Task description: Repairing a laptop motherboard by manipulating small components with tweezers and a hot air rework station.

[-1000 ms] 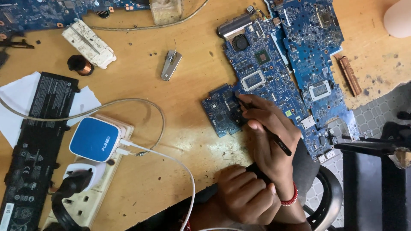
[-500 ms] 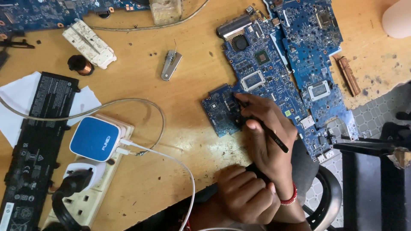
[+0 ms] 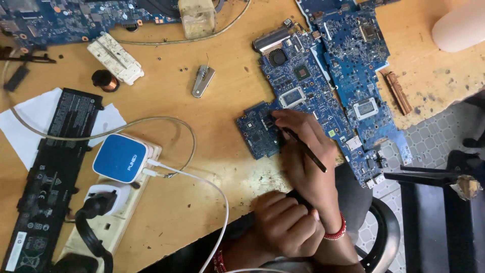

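Circuitry fills the middle of the wooden table [image 3: 217, 167]: a small blue circuit board [image 3: 256, 132] lies flat there, its right edge touching a much larger blue motherboard [image 3: 323, 91] that runs up toward the far edge. The right hand [image 3: 305, 151] rests over the small board's right side, fingers curled round a thin black pen-like tool [image 3: 304, 149], whose tip sits down at the board while the shaft slants back across the knuckles. A red beaded band [image 3: 336, 232] circles that wrist. The left hand [image 3: 285, 225] sits closer to the person, at the table's near edge, closed into a loose fist; something dark peeps out above its knuckles, and I cannot tell what it is or whether the hand has hold of it.

Just left of the small board, bare wood, then a thin white cable [image 3: 202, 182] curving down off the table. It comes from a blue and white square charger [image 3: 120, 157] plugged into a cream power strip [image 3: 108, 222], beside a black plug [image 3: 96, 205]. Further left lies a long black laptop battery [image 3: 50, 172] on white paper [image 3: 20, 126]. Up the table are a small metal clip [image 3: 202, 81], a copper wire coil [image 3: 105, 80] and a white rectangular socket block [image 3: 115, 58]. A copper heat pipe [image 3: 398, 92] lies right of the motherboard
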